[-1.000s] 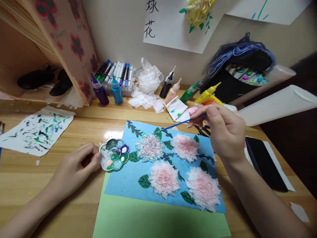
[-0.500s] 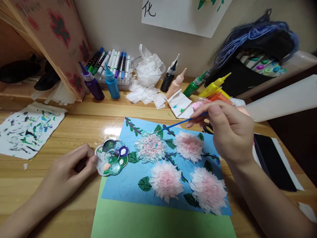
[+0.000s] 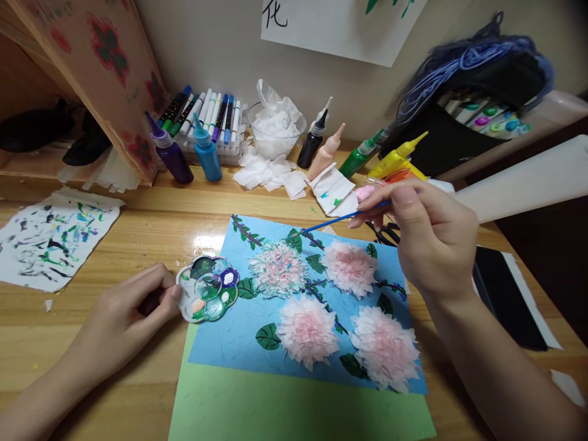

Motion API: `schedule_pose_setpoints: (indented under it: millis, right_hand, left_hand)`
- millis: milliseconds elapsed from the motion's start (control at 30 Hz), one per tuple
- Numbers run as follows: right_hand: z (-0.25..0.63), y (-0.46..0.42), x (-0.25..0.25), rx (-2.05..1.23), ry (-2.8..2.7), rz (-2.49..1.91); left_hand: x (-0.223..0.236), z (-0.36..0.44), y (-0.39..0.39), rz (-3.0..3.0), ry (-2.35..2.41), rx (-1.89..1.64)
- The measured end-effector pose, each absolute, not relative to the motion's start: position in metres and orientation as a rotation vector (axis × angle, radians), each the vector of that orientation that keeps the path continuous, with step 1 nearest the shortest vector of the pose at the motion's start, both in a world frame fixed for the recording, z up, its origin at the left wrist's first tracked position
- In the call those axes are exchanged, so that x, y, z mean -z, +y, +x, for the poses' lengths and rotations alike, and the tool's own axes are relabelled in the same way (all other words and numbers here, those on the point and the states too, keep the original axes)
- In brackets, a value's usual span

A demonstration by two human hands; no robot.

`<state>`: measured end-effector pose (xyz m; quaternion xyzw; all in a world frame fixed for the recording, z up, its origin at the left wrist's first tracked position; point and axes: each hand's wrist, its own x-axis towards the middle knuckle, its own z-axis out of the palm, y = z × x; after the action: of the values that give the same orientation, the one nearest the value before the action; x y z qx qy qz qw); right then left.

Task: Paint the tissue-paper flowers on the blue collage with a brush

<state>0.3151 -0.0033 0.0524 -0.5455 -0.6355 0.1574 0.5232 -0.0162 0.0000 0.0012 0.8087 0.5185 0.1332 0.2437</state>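
Centrally, a blue sheet (image 3: 220,343) lies over a green sheet (image 3: 294,410) showing at six o'clock; the right hand (image 3: 432,239), pinched closed, is at two o'clock; the left hand (image 3: 133,300), at nine o'clock, grips the rim of a flower-shaped palette (image 3: 187,289); a speckled paper flower (image 3: 278,269) sits at the blue sheet's eleven o'clock; a leaf (image 3: 297,244) lies at its one o'clock; the right hand's thin blue brush (image 3: 331,221) ends there.

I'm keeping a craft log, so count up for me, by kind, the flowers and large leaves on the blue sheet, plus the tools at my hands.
Plain pink-and-white tissue flowers: 3
Teal-flecked tissue flower: 1
Large green leaves: 7
Paintbrush in the right hand: 1
Paint palette at the left hand: 1
Total: 13
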Motion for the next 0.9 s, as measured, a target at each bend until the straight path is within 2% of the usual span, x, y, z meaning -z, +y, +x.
schedule_pose_setpoints:
  millis: [500, 700, 900]
  right_hand:
    - [0.316, -0.006, -0.054, -0.384, -1.572, -1.277]
    - [0.312, -0.012, -0.059, -0.339, -1.492, -1.224]
    - [0.305, -0.015, -0.06, -0.235, -1.643, -1.238]
  left_hand:
    - [0.004, -0.019, -0.001, 2.26, 1.378, -0.441]
    - [0.004, -0.019, 0.0, 2.26, 1.382, -0.449]
    - [0.003, -0.017, 0.0, 2.262, 1.378, -0.451]
